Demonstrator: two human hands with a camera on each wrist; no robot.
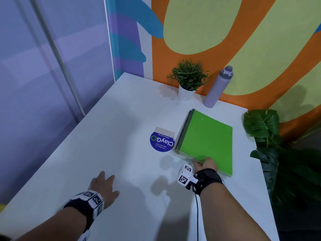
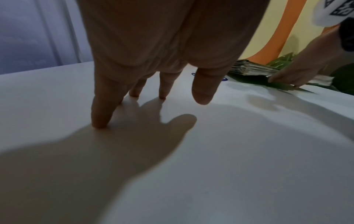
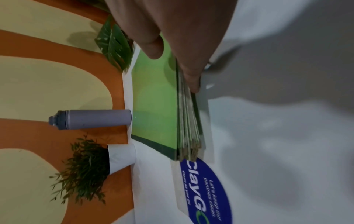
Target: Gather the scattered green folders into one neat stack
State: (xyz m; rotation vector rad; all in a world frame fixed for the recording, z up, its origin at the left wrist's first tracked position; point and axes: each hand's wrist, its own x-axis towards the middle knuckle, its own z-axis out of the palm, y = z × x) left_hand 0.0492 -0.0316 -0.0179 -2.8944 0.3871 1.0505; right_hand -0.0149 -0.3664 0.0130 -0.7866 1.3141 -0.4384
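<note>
A stack of green folders (image 1: pixel 207 139) lies on the white table (image 1: pixel 112 136) at the right, its edges nearly aligned. My right hand (image 1: pixel 205 165) grips the stack's near edge, thumb on the top cover (image 3: pixel 155 97) and fingers (image 3: pixel 191 75) against the side of the stack. In the left wrist view the stack (image 2: pixel 254 69) shows side-on with the right hand (image 2: pixel 298 72) on it. My left hand (image 1: pixel 104 187) rests flat on the bare table at the near left, its fingertips (image 2: pixel 99 121) straight and touching the surface, holding nothing.
A round blue sticker (image 1: pixel 162 141) sits left of the stack. A small potted plant (image 1: pixel 188 80) and a lilac bottle (image 1: pixel 218 86) stand at the back against the painted wall. A large leafy plant (image 1: pixel 271 145) is past the table's right edge.
</note>
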